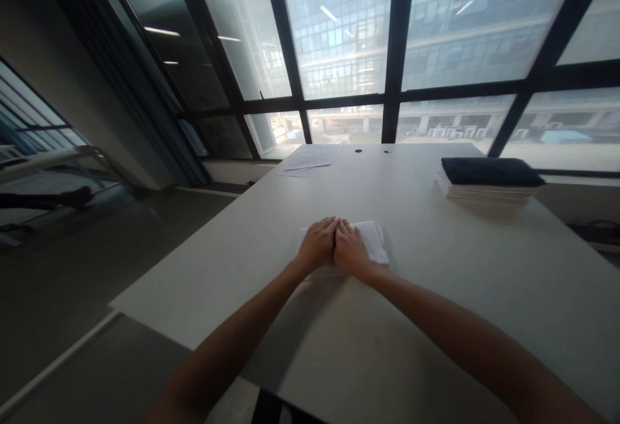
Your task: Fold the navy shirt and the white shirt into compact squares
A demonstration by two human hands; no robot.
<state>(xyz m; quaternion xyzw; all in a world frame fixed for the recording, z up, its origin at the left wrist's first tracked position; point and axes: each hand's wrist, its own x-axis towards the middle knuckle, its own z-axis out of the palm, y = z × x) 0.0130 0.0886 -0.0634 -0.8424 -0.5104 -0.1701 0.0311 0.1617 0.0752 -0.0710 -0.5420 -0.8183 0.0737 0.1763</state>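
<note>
A folded white cloth [372, 241] lies in front of me on the white table [232, 262]. My left hand [318, 243] rests palm down on its left part, with the fingers laid forward. Beside it, my right hand [349, 247] lies on the cloth in the same way. The two hands touch or nearly touch along their inner edges, and the thumbs are hard to make out. Both hands look open and flat on the cloth, whose middle they cover.
To the right stands a folded stack [489, 191] of white layers under a dark cloth [491, 170]. Loose paper sheets [309, 159] lie at the table's far left. Tall windows [339, 30] rise behind the table. A dark item [278, 408] shows at the bottom edge.
</note>
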